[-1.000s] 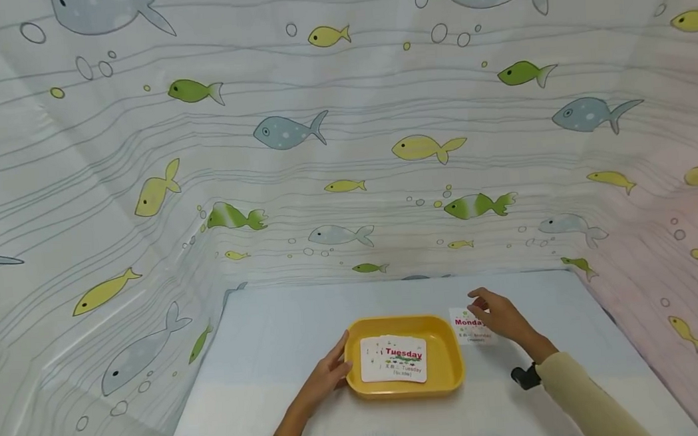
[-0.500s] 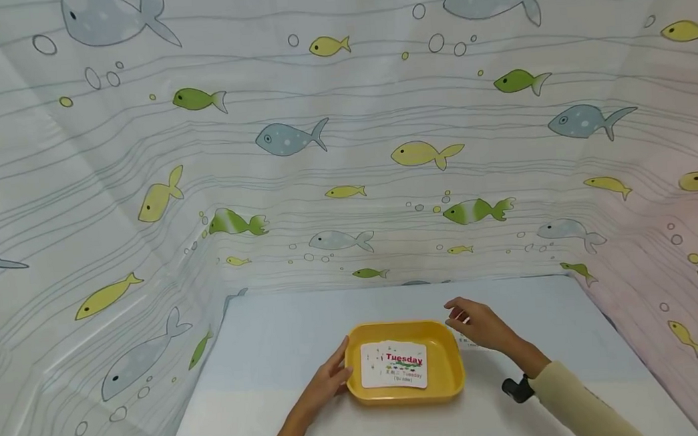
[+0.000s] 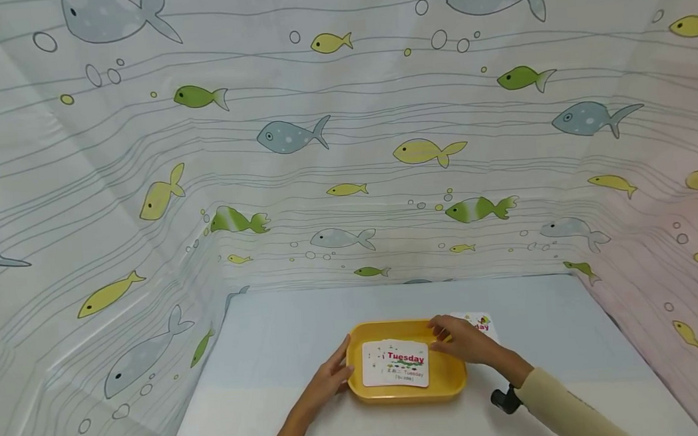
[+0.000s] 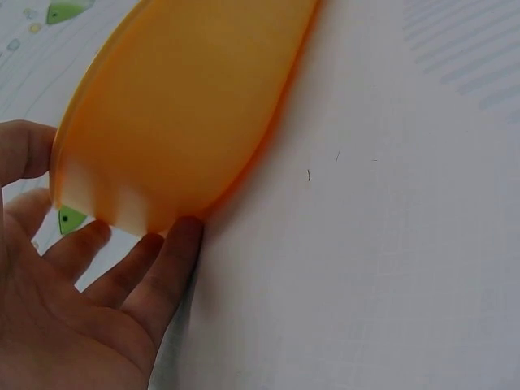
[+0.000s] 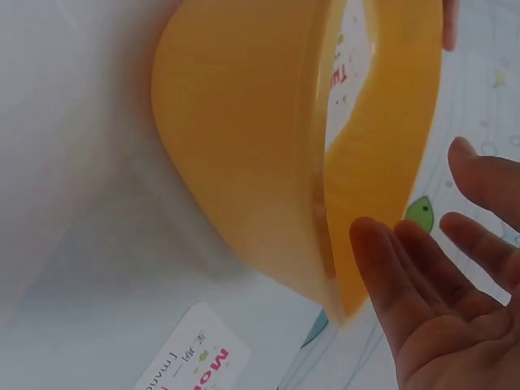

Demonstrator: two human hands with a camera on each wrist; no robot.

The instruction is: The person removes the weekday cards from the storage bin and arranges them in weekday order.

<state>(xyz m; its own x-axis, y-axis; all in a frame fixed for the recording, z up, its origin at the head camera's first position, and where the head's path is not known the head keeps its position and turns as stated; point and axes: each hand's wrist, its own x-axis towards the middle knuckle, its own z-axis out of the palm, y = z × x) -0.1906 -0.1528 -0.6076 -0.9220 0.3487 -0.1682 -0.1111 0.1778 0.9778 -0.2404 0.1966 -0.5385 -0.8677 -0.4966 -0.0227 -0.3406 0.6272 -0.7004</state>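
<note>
A yellow plastic tray (image 3: 448, 374) stands on the table, holding a fanned pile of white word cards (image 3: 396, 365) with "Tuesday" on top. My left hand (image 3: 327, 379) grips the tray's left end, its fingertips against the outer wall (image 4: 183, 106) and its thumb at the rim. Over the tray's right end, my right hand (image 3: 466, 341) hovers with loosely bent fingers and nothing between them. Just right of the tray, a "Monday" card (image 5: 199, 357) lies flat on the table, partly hidden by the right hand in the head view.
A pale blue and white cloth covers the table (image 3: 295, 314). Behind and at both sides, a curtain (image 3: 343, 125) printed with fish encloses the table. Each wrist wears a small black camera, such as the right wrist camera (image 3: 505, 400).
My right hand has moved left from above the Monday card to above the tray's right end, uncovering part of that card. The left hand, tray and card pile stay in place.
</note>
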